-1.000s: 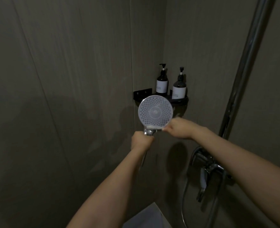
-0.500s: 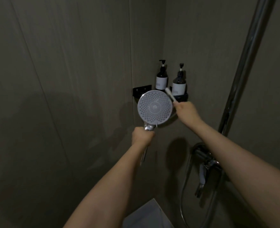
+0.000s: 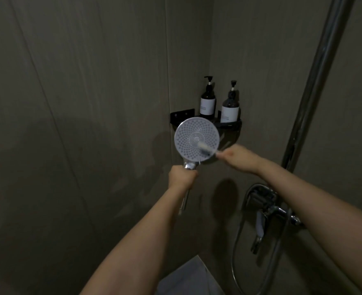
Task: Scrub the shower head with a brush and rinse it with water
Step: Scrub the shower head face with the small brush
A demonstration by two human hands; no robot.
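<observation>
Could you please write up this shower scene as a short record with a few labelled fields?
place: corner of a shower with dark wall panels
left hand: grips the handle below the shower head
right hand: holds a brush laid across the lower right of the head's face
water: none visibly flowing
shelf: black corner shelf behind the head, carrying two pump bottles
tap: on the wall at lower right, hose looping below
</observation>
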